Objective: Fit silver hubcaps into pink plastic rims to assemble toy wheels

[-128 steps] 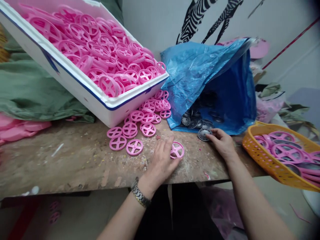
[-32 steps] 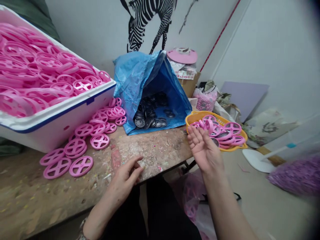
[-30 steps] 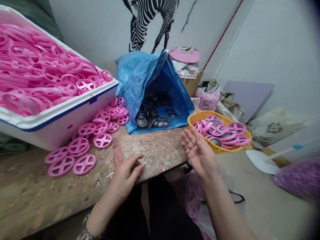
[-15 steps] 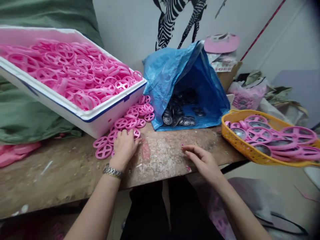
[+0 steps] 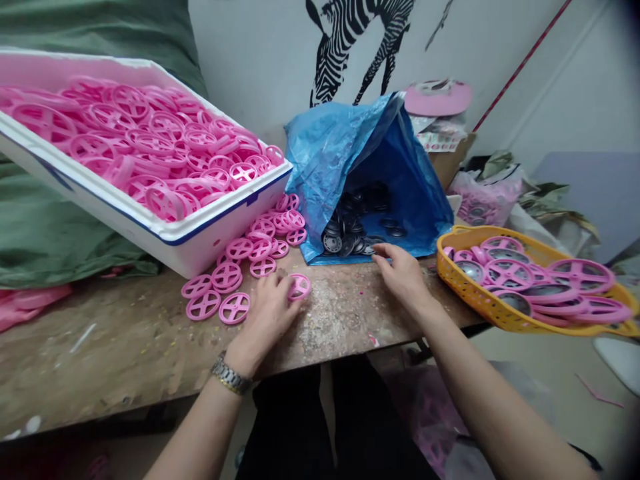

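My left hand [image 5: 270,308], a watch on its wrist, rests on the worn tabletop [image 5: 125,340] with its fingertips closed on a pink spoked wheel [image 5: 300,286]. Loose pink wheels [image 5: 235,261] lie scattered just left of it, below the white foam box [image 5: 165,235] full of the same wheels. My right hand [image 5: 403,275] reaches to the mouth of the blue plastic bag [image 5: 330,143], fingertips on the dark metal discs [image 5: 350,233] spilling from it; what the fingers hold is hidden.
An orange basket [image 5: 475,297] of assembled pink wheels overhangs the table's right end. Green cloth [image 5: 55,227] lies behind the foam box. Bags, cardboard and clutter fill the back right corner beneath a zebra wall picture.
My left hand has drawn one pink wheel out of the loose pile toward the table's middle. My right hand has moved from the bare tabletop forward to the discs at the bag's mouth.
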Demonstrator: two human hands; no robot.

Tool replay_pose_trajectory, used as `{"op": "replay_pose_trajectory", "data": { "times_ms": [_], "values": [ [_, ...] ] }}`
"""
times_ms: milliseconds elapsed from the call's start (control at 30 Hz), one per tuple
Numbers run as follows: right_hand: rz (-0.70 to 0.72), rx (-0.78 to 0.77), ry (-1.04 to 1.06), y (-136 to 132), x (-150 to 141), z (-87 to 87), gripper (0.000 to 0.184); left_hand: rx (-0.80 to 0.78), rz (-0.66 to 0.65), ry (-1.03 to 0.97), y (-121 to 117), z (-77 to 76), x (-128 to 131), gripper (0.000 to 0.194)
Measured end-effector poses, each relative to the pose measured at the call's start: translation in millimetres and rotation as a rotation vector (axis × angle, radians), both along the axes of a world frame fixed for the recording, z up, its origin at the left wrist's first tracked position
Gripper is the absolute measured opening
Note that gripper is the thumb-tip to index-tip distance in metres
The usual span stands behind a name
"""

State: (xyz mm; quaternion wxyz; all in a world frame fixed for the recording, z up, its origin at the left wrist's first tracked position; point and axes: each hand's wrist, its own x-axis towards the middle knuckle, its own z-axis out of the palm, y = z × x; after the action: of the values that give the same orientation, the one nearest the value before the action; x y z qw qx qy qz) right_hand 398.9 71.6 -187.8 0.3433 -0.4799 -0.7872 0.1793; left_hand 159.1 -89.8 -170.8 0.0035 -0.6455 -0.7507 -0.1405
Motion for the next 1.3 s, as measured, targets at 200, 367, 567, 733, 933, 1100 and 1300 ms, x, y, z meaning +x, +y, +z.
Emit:
{"op": "replay_pose_trajectory", "data": {
  "times_ms": [200, 367, 567, 733, 933, 1100, 1300],
  "values": [
    [-0.097, 0.015, -0.316, 38.3, -19.3, -3.0, 0.045, -0.006, -0.083, -0.138, -11.7, -14.7, 28.0, 0.037],
    [-0.109, -0.053, -0.418, 43.7, -29.6, -9.7, 0.049, -0.036, -0.054, -0.139, -15.9, -14.4, 39.7, 0.046],
    [0.012, -0.078, -0.469, 36.2, -20.3, -8.6, 0.049, 0.061, -0.032, -0.122, -18.3, -20.9, 43.6, 0.03],
    [0.192, -0.068, -0.47, 20.1, -2.4, -8.6, 0.05, 0.137, -0.082, -0.187, -20.0, -33.9, 39.8, 0.04],
    [0.211, -0.039, -0.335, 11.0, -0.2, -3.7, 0.048, 0.169, -0.133, -0.224, -20.6, -37.3, 38.3, 0.044],
    [0.166, 0.085, -0.183, 30.9, -28.2, 12.3, 0.038, 0.175, -0.133, -0.238, -18.8, -38.1, 37.4, 0.042],
    [0.217, 0.076, -0.198, 63.8, -93.8, 29.1, 0.041, 0.148, -0.179, -0.232, -14.7, -46.4, 28.6, 0.047]
  ]
}}
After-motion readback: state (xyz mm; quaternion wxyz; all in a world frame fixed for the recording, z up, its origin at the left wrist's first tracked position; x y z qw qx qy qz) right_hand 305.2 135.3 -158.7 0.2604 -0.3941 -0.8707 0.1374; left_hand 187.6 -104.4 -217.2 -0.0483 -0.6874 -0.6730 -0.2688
